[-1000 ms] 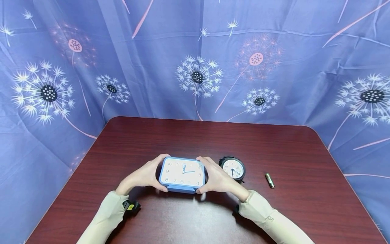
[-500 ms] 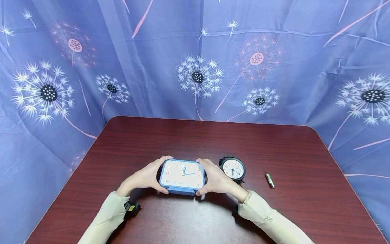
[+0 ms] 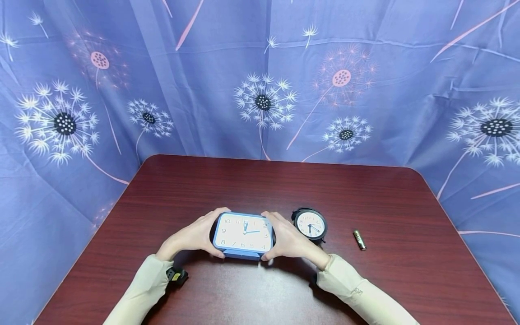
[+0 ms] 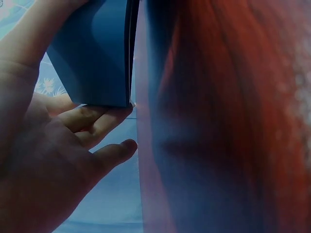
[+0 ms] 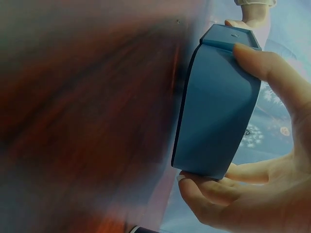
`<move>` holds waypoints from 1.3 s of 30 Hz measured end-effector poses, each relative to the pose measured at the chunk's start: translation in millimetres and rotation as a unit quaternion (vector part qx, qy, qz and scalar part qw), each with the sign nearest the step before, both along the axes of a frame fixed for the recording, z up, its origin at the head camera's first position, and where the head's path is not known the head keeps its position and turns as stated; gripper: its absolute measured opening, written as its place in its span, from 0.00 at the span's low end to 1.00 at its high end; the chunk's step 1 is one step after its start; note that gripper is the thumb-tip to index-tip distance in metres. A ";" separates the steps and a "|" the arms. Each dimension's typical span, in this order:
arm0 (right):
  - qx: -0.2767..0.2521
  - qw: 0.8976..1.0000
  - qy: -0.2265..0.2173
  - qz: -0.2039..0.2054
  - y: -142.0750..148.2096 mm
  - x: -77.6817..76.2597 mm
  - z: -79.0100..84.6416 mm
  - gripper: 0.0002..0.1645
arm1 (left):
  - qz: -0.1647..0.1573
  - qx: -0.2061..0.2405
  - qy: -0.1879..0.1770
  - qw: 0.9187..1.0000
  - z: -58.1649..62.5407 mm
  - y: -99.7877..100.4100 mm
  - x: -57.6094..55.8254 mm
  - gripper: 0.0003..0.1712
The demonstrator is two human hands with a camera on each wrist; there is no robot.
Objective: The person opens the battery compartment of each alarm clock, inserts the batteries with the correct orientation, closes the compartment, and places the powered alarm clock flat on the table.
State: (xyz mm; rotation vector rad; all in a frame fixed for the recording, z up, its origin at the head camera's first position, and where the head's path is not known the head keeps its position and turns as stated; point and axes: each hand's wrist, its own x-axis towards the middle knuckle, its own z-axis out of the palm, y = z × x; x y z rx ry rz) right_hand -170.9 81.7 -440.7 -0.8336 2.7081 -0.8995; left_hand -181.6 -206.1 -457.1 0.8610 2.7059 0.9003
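Head view: blue clock (image 3: 243, 232) at the middle of the dark red-brown table (image 3: 365, 189), toward the near side, gripped between two hands. Left hand (image 3: 196, 235) curls round its left end, right hand (image 3: 290, 239) round its right; each spans wide, thumb at the near edge, fingers at the far edge. Cannot tell whether the clock touches the table.

Clock: rectangular, rounded corners, thin blue rim, white dial turned up toward the viewer. A blue foot runs along its near edge. Wrist views show smooth, plain blue end walls, darker in the left one; from the right wrist, a small round mark shows on the foot.

Writing: slim dark numerals round the dial. 1 to 11 readable; 12 partly covered by a thick blue pointer standing near it. A thinner blue pointer aims between 2 and 3.

To the right, just beside the right hand: round black alarm clock (image 3: 311, 225), white dial, black numerals and pointers. Farther right, well apart: battery (image 3: 359, 240), green and gold, its markings too small to read. Small yellow label (image 3: 176, 276) on the black device at the left wrist, text illegible. Behind: blue curtain (image 3: 203, 67) printed with white and pink dandelions.
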 end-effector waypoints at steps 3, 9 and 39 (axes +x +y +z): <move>0.000 1.000 -0.001 0.002 0.0 0.1 -0.2 0.67 | -0.001 -0.001 0.003 1.000 -1.1 -0.1 -0.3 0.67; 0.001 1.000 -0.002 0.004 0.4 0.8 0.5 0.67 | 0.001 -0.009 -0.006 1.000 -2.0 0.4 -1.0 0.68; 0.010 1.000 0.002 0.003 -2.4 1.4 -1.8 0.66 | -0.014 -0.018 -0.001 1.000 -2.5 3.8 -0.2 0.65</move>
